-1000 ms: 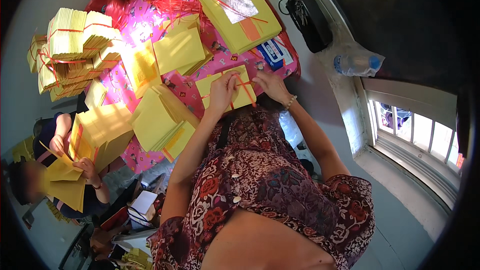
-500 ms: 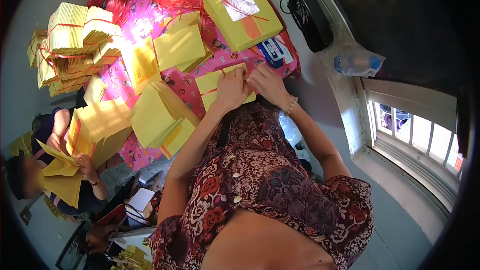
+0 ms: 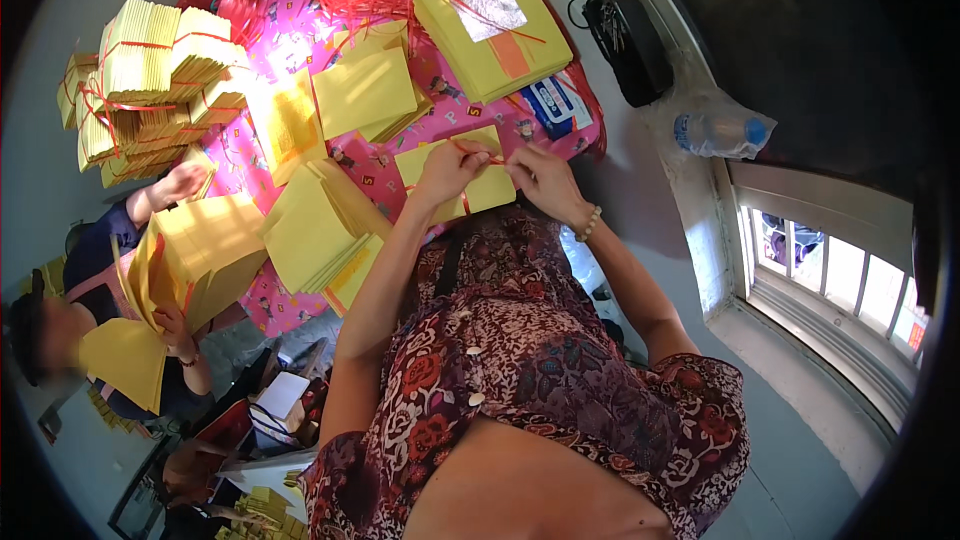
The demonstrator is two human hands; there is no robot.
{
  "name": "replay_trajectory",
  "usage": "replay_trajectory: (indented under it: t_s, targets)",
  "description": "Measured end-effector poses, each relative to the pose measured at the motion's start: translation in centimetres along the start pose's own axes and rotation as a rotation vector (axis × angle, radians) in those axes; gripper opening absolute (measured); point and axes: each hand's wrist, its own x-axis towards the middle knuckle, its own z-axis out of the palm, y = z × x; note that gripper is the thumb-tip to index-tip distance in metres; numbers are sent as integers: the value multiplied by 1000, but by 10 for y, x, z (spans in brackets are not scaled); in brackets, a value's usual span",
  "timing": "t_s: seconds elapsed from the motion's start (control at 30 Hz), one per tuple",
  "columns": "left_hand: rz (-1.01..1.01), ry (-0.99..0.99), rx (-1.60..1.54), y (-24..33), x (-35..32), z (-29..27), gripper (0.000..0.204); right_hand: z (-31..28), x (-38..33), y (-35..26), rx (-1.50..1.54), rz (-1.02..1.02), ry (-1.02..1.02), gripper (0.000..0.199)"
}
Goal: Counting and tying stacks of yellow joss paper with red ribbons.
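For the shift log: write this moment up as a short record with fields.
left hand: pinches a red string over a small stack of yellow paper
right hand: grips the same string, close beside the left
surface: pink patterned cloth
nearby: loose yellow paper stacks; large stack with a silver foil square; tied bundles far left
co-worker: a person at left, hands on yellow sheets
window ledge: plastic water bottle, black pouch

Plastic water bottle (image 3: 722, 132) on the sill, black pouch (image 3: 628, 45), perhaps keys attached.
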Motion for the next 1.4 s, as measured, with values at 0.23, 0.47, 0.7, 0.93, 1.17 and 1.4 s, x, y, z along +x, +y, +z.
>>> replay_trajectory:
  t_s: [0.23, 0.47, 0.7, 0.93, 1.17, 1.4]
  targets:
    - [1, -14, -236, 0, 0, 4, 11, 9, -1, -9, -132, 64, 152, 11]
    - [154, 199, 137, 14, -15, 11, 11, 25, 28, 16, 105, -17, -23, 12]
    - [353, 429, 301, 16, -18, 21, 17, 34, 18, 26, 225, 4, 12, 13]
    - [430, 544, 136, 10, -23, 28, 13, 35, 22, 36, 445, 59, -6, 12]
    - [385, 533, 99, 8, -23, 28, 13, 21, 27, 28, 212, -111, -86, 17]
    - [359, 439, 85, 7, -31, 20, 10, 6, 30, 21, -459, -339, 31, 19]
